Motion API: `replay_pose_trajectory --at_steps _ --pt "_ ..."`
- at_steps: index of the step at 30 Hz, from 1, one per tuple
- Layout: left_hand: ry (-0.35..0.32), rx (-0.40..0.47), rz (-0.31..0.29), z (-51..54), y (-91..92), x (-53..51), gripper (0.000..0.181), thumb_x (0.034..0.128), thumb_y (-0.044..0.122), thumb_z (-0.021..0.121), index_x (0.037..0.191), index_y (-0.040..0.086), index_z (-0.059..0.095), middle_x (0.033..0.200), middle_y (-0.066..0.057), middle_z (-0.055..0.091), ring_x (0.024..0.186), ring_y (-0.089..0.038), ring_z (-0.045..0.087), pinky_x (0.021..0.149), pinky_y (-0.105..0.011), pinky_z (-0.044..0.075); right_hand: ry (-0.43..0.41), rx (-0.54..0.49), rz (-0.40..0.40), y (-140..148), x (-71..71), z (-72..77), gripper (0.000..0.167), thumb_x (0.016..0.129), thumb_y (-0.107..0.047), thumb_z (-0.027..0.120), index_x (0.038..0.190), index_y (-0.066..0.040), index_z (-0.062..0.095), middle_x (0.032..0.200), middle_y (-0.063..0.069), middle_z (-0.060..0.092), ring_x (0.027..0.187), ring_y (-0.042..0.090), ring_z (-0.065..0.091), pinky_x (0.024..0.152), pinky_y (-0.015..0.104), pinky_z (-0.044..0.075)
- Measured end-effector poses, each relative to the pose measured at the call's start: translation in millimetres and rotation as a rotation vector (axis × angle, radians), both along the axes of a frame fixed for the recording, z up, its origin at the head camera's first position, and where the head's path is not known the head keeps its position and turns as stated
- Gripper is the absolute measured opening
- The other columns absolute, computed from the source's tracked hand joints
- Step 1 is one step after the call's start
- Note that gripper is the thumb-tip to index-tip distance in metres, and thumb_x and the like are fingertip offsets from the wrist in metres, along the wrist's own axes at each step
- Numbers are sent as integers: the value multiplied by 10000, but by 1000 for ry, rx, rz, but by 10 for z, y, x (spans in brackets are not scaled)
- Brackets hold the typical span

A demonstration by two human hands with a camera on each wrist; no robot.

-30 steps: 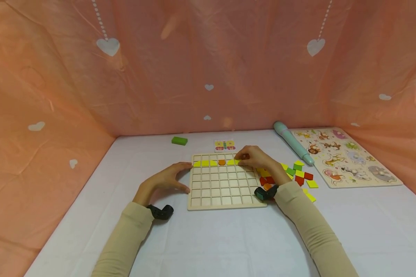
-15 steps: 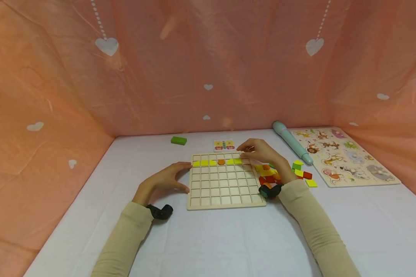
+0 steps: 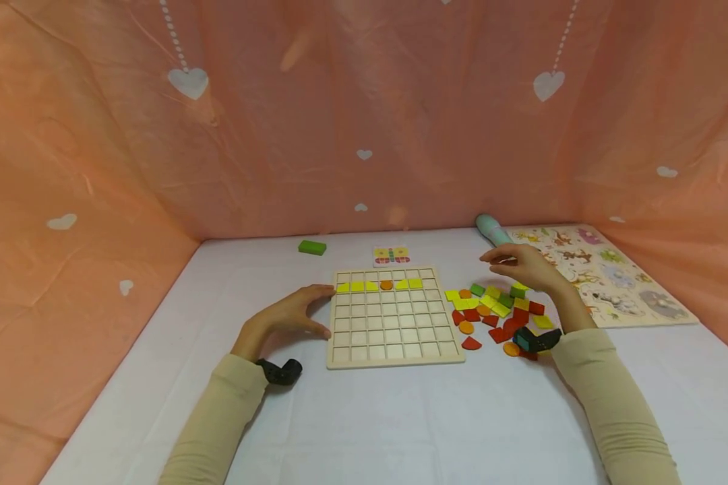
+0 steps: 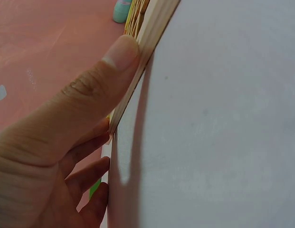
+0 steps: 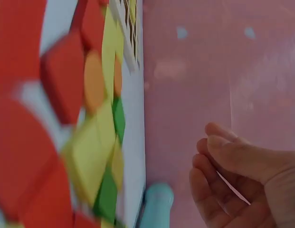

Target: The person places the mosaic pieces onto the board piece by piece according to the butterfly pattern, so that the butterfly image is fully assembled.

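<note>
A wooden grid board [image 3: 394,333] lies flat on the table. Along its second row from the far edge sit yellow pieces [image 3: 356,286] with an orange disc [image 3: 386,285] in the middle. My left hand [image 3: 291,311] rests at the board's left edge; its thumb [image 4: 121,53] touches the rim in the left wrist view, and the fingers are spread along it. Over the loose tiles on the right hovers my right hand [image 3: 524,267], its fingers loosely bent, with nothing visible between them in the right wrist view. Red, yellow, green and orange tiles [image 5: 64,78] lie scattered below it.
Beyond the board lies a small patterned card [image 3: 391,255], with a green block [image 3: 312,248] to its left. At the back right are a pale green microphone-shaped stick [image 3: 491,230] and an animal peg puzzle [image 3: 661,320]. Pink cloth [image 3: 364,101] encloses the table.
My right hand has left the far right part of the board and moved right, over the loose tiles, uncovering several of them. A yellow square stays in the row. My left hand has kept still.
</note>
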State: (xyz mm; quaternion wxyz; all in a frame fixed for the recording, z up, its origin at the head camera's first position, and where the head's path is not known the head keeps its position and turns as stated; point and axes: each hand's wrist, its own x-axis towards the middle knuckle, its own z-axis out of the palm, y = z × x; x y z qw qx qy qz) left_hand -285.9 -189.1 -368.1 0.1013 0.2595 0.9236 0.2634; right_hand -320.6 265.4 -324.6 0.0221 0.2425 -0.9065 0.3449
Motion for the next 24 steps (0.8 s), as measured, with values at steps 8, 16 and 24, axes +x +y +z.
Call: replay_pose_trajectory --at_steps 8,16,24 --pt "-10 -2 -2 -3 -17 -9 923 684 332 827 1419 24 361 1482 -160 316 1386 -329 223 1133 -472 192 -25 63 -118 225 51 -37 257 913 -81 582 1128 52 628 1095 246 627 996 366 590 811 338 526" --pt "-11 2 10 -4 -5 -4 914 682 315 830 1414 22 368 1481 -165 317 1385 -337 224 1132 -479 189 -65 86 -156 219 55 -57 245 897 -58 581 1104 61 633 1064 244 632 939 337 579 826 422 513" --pt "-14 16 6 9 -6 5 910 682 326 829 1410 22 376 1473 -173 326 1378 -344 235 1127 -485 199 -56 93 -214 210 99 -71 295 913 -49 560 1179 78 580 1106 274 608 1009 404 566 872 493 494"
